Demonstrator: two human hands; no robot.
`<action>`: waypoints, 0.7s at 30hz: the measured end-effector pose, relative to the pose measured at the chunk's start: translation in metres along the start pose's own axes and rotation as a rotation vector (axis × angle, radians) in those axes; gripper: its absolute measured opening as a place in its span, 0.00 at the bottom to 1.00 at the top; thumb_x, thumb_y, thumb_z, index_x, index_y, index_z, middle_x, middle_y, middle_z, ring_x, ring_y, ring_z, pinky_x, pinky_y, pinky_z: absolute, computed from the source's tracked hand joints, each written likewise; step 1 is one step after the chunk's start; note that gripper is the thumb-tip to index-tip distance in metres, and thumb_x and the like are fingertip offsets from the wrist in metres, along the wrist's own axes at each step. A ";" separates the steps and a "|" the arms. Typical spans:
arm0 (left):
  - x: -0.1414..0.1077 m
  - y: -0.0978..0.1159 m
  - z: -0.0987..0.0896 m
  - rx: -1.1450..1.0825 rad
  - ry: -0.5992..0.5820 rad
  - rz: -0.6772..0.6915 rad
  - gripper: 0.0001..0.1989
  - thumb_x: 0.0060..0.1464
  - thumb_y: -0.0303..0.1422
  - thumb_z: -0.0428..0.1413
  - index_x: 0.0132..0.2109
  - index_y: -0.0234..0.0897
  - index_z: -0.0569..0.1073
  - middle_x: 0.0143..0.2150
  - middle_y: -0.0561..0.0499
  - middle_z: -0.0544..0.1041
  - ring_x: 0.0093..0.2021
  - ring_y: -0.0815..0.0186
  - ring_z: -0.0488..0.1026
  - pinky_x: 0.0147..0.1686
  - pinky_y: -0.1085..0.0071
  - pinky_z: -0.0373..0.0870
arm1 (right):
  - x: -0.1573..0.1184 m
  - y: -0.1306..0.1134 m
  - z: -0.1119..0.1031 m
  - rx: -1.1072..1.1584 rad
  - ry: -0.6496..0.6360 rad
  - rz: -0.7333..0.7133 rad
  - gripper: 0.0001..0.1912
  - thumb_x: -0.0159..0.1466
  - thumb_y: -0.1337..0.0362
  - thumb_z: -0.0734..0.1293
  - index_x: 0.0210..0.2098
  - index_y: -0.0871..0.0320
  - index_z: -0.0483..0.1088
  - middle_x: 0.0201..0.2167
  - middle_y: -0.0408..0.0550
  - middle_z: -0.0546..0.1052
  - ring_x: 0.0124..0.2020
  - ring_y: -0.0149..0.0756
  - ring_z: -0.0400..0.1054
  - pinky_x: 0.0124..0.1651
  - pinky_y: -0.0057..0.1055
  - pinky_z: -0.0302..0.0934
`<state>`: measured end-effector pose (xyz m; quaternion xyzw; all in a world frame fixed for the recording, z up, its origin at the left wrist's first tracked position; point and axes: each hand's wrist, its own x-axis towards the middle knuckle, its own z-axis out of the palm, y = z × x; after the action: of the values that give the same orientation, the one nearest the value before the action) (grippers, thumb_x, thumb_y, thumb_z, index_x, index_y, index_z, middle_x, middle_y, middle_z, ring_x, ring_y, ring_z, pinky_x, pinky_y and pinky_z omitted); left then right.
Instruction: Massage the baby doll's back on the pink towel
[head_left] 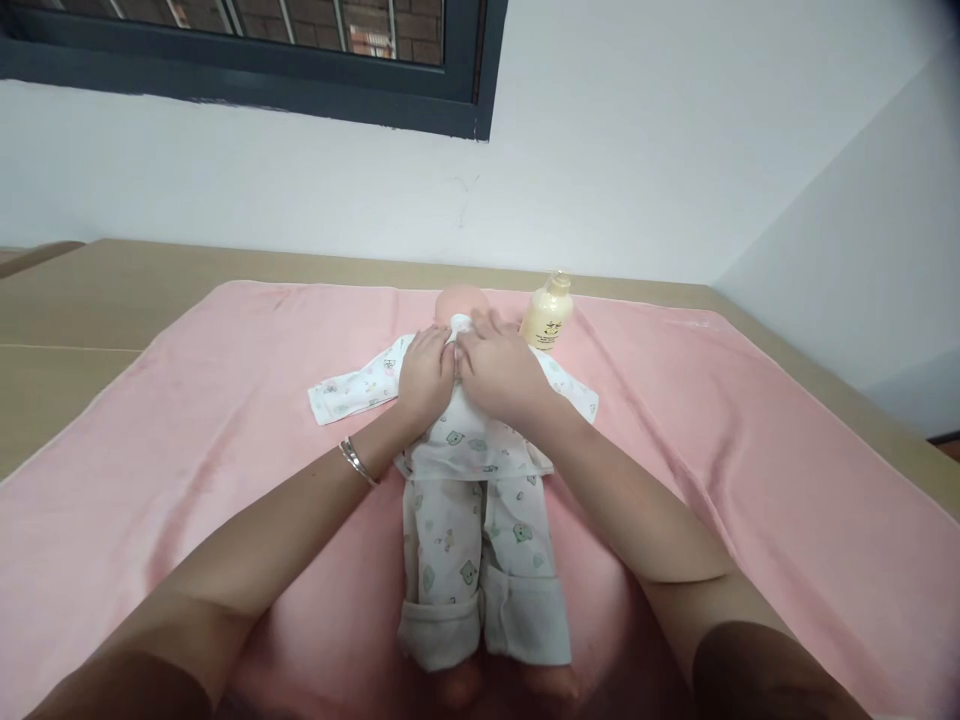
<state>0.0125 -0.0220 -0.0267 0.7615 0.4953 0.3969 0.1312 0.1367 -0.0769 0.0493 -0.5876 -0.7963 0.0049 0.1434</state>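
Note:
A baby doll lies on the pink cloth, with its smooth head [460, 300] at the far end and its feet [551, 682] towards me. It wears a white patterned top [465, 445] and matching trousers [517, 530] with turned-up cuffs. Flat on the left side of the doll's upper body rests my left hand [427, 375], fingers stretched towards the neck. My right hand [501, 368] lies on the other side, its fingers extended near the collar. The two thumbs nearly meet at the middle. Whatever is under my palms is hidden.
A pale yellow bottle [547, 315] stands just beyond the doll's right-hand sleeve. The pink cloth [247, 400] covers much of the wooden table [82, 290] and has some creases. Behind the table are a white wall [600, 170] and a dark window frame [465, 100].

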 end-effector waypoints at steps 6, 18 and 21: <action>-0.001 -0.005 0.003 -0.101 0.053 -0.127 0.21 0.64 0.33 0.43 0.57 0.33 0.73 0.61 0.42 0.75 0.63 0.59 0.70 0.67 0.58 0.64 | 0.016 0.013 0.028 0.068 0.045 0.123 0.24 0.73 0.63 0.53 0.62 0.68 0.64 0.71 0.66 0.57 0.73 0.55 0.49 0.71 0.53 0.48; 0.000 -0.010 0.007 -0.187 0.112 -0.066 0.22 0.65 0.36 0.42 0.54 0.32 0.75 0.57 0.39 0.77 0.59 0.54 0.72 0.65 0.53 0.64 | 0.010 0.006 0.029 0.070 -0.031 0.064 0.27 0.73 0.62 0.52 0.68 0.64 0.60 0.73 0.62 0.55 0.74 0.57 0.48 0.72 0.60 0.45; -0.001 -0.011 0.008 -0.211 0.120 -0.081 0.22 0.65 0.37 0.43 0.55 0.33 0.75 0.58 0.40 0.77 0.60 0.55 0.72 0.65 0.53 0.64 | 0.009 0.005 0.024 0.070 0.052 0.056 0.27 0.72 0.64 0.54 0.68 0.66 0.61 0.73 0.63 0.54 0.74 0.56 0.47 0.72 0.56 0.47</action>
<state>0.0110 -0.0160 -0.0384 0.6976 0.4881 0.4862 0.1967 0.1336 -0.0629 0.0273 -0.6043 -0.7748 0.0215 0.1846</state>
